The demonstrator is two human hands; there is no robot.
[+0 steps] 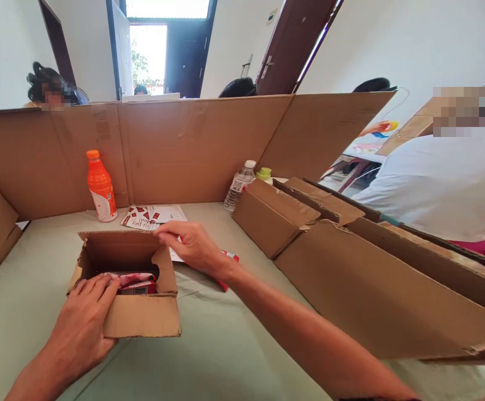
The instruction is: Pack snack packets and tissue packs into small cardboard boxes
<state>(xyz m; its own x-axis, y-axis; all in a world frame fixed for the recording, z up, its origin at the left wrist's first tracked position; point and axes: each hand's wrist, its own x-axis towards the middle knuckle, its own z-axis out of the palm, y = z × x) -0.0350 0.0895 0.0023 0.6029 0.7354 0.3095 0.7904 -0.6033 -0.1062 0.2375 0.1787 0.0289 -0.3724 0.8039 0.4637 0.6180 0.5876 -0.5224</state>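
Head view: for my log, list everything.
open box: 1, brown, between hands
packaging: count unclear, red, in and beside box
papers: some, white, behind box
orange bottle: 1, orange, rear left
clear bottle: 1, transparent, rear centre
cap: 1, green, beside it
cardboard boxes: several, brown, sides
barrier: 1, brown, rear
cloth: 1, green, underneath
doors: several, dark, background
people: several, one white-shirted, background
left hand: 1, bare, box front
right hand: 1, bare, box rear

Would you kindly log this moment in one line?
Left hand: on box, near-left; right hand: at back-right corner; box: open, red packet inside
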